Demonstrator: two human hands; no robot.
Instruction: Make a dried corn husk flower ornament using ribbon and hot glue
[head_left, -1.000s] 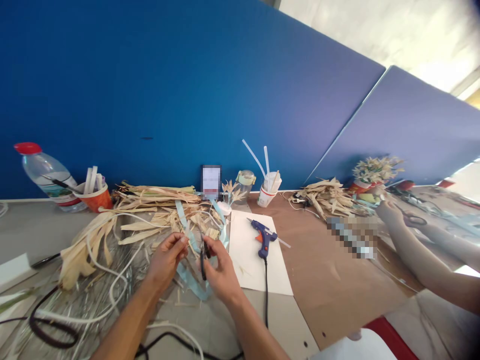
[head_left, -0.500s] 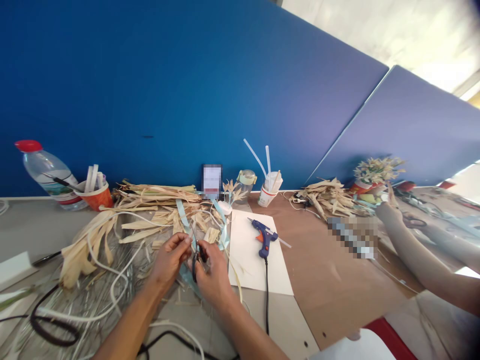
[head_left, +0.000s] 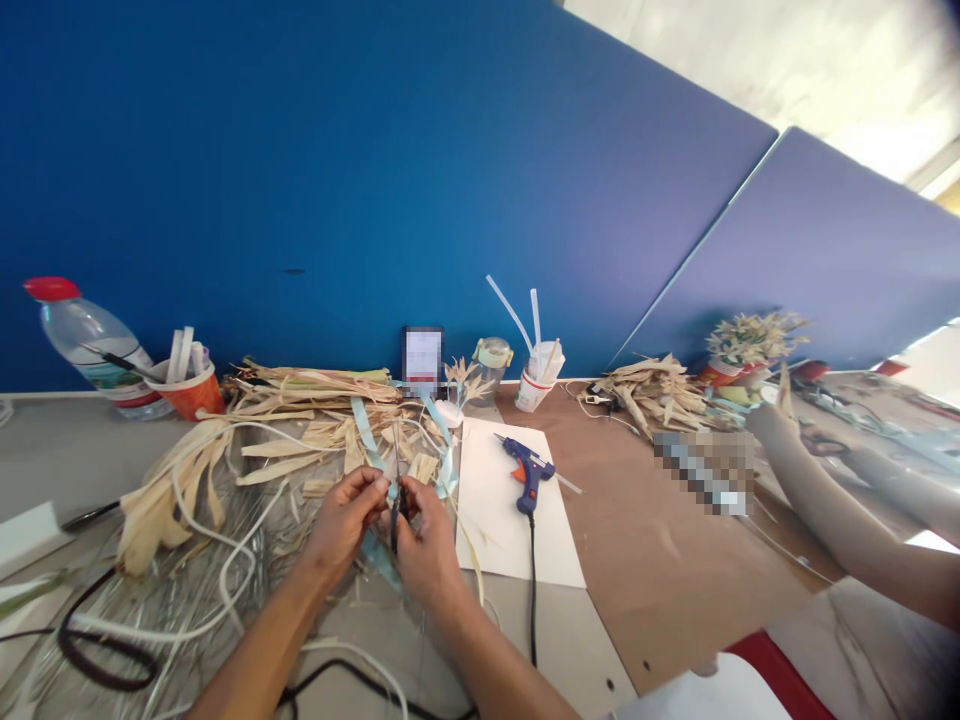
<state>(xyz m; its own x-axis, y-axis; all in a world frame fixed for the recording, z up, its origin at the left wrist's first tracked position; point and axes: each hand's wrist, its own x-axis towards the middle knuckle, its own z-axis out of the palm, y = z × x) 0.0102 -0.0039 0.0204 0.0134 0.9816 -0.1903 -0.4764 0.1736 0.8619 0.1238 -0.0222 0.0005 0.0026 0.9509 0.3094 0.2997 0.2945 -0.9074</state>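
Left hand [head_left: 345, 515] and right hand [head_left: 424, 535] meet, fingers pinched.

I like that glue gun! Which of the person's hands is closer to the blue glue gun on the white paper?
Right. The right hand is beside the white paper under the blue glue gun; the left hand is farther left.

A craft workshop: dried husks [head_left: 300, 420], a glue gun [head_left: 529, 472], blue partition boards [head_left: 375, 180] behind the table [head_left: 660, 560].

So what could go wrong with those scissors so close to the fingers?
The small dark scissors in the right hand sit right beside the left hand, which pinches the pale blue ribbon strip; a slip might nick a finger. The blue glue gun lies nearby, and its black cord could snag an arm.
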